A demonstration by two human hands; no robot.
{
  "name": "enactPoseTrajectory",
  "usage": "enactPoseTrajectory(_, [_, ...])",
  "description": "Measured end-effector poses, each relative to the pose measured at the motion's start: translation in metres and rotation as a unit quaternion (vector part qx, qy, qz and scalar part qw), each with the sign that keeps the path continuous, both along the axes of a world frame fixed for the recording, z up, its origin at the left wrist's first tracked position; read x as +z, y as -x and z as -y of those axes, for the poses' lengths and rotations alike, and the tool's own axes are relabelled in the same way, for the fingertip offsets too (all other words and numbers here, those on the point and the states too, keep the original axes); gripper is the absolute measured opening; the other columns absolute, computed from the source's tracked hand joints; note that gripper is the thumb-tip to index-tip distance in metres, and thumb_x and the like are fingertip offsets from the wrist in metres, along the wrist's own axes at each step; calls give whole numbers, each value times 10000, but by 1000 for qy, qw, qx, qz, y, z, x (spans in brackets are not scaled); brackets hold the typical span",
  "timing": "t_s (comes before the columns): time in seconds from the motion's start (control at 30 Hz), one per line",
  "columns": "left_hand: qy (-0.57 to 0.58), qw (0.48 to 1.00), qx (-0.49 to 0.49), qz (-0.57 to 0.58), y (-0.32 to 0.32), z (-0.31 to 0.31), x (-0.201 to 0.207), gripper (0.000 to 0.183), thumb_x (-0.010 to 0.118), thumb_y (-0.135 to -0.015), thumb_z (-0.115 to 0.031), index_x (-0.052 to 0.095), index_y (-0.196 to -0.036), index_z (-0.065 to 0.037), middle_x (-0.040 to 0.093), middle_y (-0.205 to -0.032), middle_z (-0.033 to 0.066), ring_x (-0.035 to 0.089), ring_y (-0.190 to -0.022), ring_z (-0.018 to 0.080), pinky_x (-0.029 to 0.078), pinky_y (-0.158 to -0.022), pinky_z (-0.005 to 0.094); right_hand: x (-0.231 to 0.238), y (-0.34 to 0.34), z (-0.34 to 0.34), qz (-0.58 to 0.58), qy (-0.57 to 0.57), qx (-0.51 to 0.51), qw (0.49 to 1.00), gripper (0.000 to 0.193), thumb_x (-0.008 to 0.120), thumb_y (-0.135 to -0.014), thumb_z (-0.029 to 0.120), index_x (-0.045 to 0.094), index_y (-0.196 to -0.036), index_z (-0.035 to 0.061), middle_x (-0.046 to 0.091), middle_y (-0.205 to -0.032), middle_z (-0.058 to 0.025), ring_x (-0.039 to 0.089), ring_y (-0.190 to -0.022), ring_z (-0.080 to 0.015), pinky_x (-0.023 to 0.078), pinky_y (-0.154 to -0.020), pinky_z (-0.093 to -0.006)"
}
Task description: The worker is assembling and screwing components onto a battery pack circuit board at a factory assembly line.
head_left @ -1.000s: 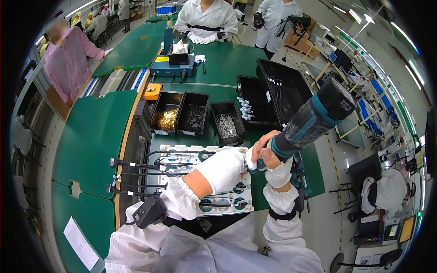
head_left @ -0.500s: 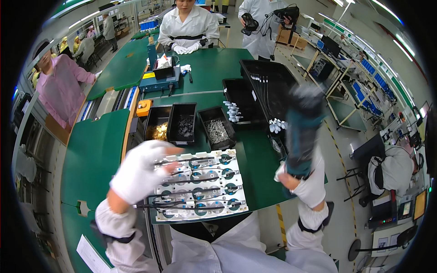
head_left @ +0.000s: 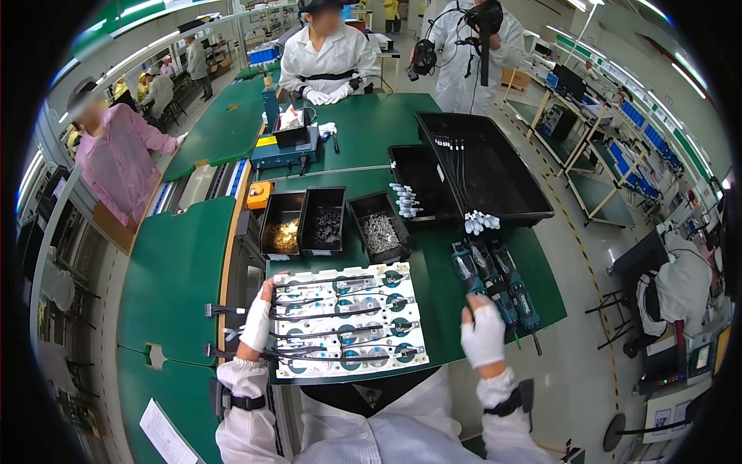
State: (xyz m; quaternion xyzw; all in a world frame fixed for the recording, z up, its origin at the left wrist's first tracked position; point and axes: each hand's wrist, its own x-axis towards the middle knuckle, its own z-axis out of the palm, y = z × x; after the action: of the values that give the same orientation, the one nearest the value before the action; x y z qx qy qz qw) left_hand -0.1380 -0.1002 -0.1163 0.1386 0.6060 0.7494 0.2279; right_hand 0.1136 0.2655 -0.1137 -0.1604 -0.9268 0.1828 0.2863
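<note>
A white plate assembly (head_left: 348,320) with black cables and round teal-rimmed openings lies on the green workbench in front of me. My left hand (head_left: 257,321), in a white glove with bare fingertips, rests along its left edge with the fingers stretched out. Cable ends with connectors stick out past that side. My right hand (head_left: 483,336), gloved the same way, is right of the plate with nothing in it and its fingers partly apart. Just beyond it several teal-and-black power screwdrivers (head_left: 495,283) lie side by side, their bits toward me.
Behind the plate stand black bins of brass-coloured parts (head_left: 285,234), black parts (head_left: 328,225) and silver screws (head_left: 381,233). A large black tray (head_left: 510,178) holds cables with pale connectors. A blue box-shaped device (head_left: 286,150) sits further back. Co-workers stand at the far side and left.
The power screwdriver that was raised in my right hand is now down beside the others, let go. My left hand has moved from over the plate to its left edge. The view has shifted slightly.
</note>
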Motion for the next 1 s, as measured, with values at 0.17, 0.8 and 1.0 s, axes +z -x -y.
enactPoseTrajectory(0.17, [-273, 933, -48, 228, -7, -5, -35, 615, 384, -1066, -511, 506, -1405, -12, 595, -1372, 160, 634, -1183, 287, 535, -1003, 433, -17, -18, 118, -99, 265, 199, 938, 498, 586, -973, 313, 505, -1350, -2, 568, -1249, -239, 557, -1155, -427, 446, -993, -469])
enactPoseTrajectory(0.8, [-157, 940, 92, 287, -40, -37, -20, 713, 483, -991, -611, 504, -1410, -35, 638, -1266, 196, 684, -1053, 318, 578, -907, 444, 111, 26, 93, 149, 133, -28, 980, 485, 505, -1017, 448, 585, -1098, -24, 673, -860, -283, 653, -799, -492, 508, -690, -557])
enactPoseTrajectory(1.0, [-136, 925, 130, 329, -39, -56, 33, 681, 626, -893, -639, 587, -1252, -61, 716, -1004, 65, 677, -862, 212, 559, -808, 389, 105, 69, 87, 109, 56, -56, 991, 520, 517, -1006, 490, 613, -871, -3, 659, -731, -271, 657, -699, -475, 516, -623, -556])
